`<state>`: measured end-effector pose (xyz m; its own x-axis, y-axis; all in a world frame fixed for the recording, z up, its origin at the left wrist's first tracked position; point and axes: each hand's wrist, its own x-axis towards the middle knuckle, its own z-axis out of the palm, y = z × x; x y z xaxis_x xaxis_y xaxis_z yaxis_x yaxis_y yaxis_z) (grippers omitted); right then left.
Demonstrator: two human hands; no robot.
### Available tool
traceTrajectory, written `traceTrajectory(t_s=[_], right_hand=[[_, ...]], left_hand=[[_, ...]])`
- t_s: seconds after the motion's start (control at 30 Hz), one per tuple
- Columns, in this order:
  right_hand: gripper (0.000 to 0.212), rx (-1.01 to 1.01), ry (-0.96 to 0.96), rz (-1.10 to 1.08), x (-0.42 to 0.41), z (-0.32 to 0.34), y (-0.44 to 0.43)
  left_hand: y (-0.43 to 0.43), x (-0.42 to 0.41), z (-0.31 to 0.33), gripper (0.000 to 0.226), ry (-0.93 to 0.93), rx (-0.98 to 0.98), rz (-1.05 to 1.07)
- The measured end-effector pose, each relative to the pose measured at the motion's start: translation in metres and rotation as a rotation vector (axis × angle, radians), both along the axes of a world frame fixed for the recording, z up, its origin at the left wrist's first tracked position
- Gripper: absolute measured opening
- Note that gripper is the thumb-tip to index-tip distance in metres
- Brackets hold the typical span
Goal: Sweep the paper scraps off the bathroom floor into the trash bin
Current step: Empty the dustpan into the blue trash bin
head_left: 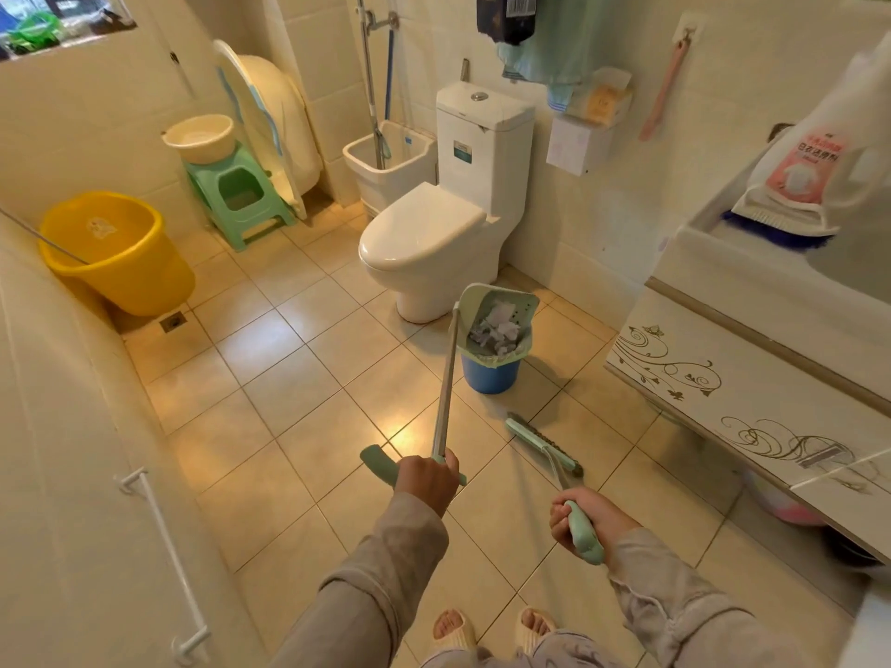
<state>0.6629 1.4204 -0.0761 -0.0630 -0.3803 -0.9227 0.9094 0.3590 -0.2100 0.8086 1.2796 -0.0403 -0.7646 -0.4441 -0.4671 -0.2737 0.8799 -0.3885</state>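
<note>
Our left hand [426, 479] grips the long dustpan [496, 313] handle, and the pan tips over the blue bin [489, 373], straight ahead of us by the toilet. The scraps [496, 330] sit in the pan, right above the bin. Our right hand [588, 520] grips the broom [542, 445], which rests low on the floor nearer to us.

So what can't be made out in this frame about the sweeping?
- Head view: floor under the vanity cabinet is in shadow; scraps there cannot be ruled out.
- Trash bin interior is covered by the tilted dustpan and paper scraps.
- Floor behind the toilet is hidden by it.
- Floor nearest the person is blocked by their sleeves and cut by the bottom edge.
</note>
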Motion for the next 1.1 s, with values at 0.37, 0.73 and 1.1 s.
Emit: traceTrajectory(t_s=[0.37,0.73,1.1], right_hand=[[0.039,0.006,0.028,-0.026,-0.004,0.008,0.006],[0.039,0.024,0.006,-0.001,-0.005,0.009,0.000],[0.040,0.045,0.012,0.053,0.002,0.002,-0.006]], left_hand=[[-0.028,0.001,0.005,0.053,-0.071,-0.169,-0.233],[-0.062,-0.016,0.058,0.053,-0.139,-0.284,-0.331],[-0.070,-0.014,0.062,0.058,-0.184,-0.354,-0.500]])
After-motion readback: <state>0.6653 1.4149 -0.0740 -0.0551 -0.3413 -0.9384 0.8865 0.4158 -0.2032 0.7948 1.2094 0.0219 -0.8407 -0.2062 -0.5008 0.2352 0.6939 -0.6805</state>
